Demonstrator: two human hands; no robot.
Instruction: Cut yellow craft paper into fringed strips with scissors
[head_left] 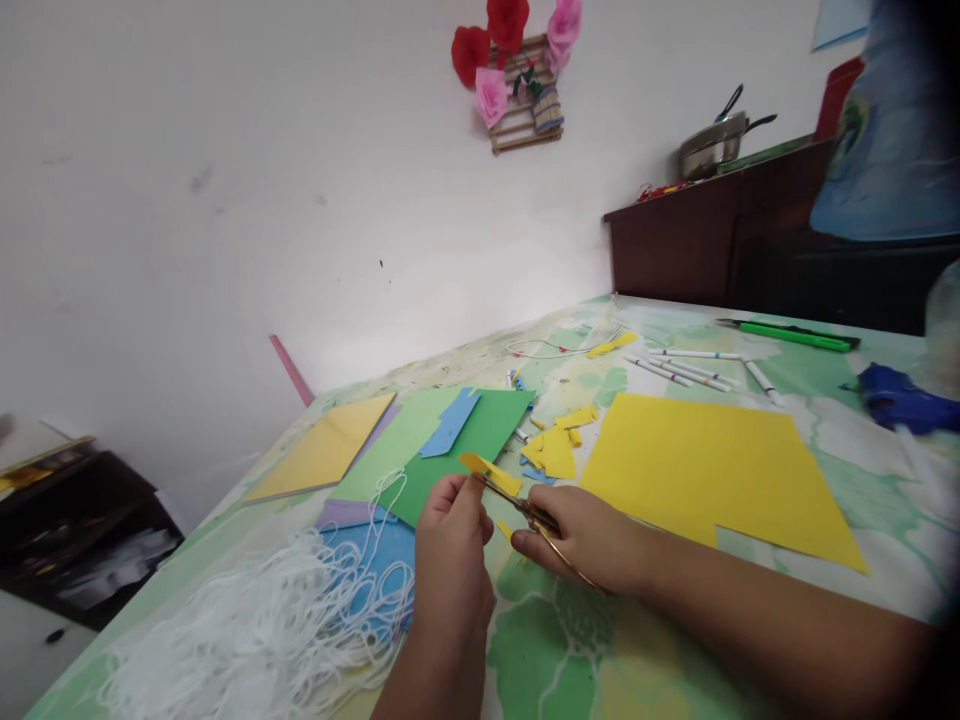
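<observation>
Okay, left hand (452, 530) has its fingers pinched on a small, thin yellow strip (501, 477), right hand (589, 530) has its fingers wrapped around gold-toned metal scissors (527, 509), blades at the strip, over the patterned table (544, 655). Right side: flat matte yellow sheet (697, 455), stepped cut in its near edge; jagged yellow scraps (556, 452) lie just beyond the hands. Left side: loose tangle of white cord (255, 625), partly over a blue sheet (367, 560).

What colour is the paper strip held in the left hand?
The paper strip is yellow, seen best in the head view.
</observation>
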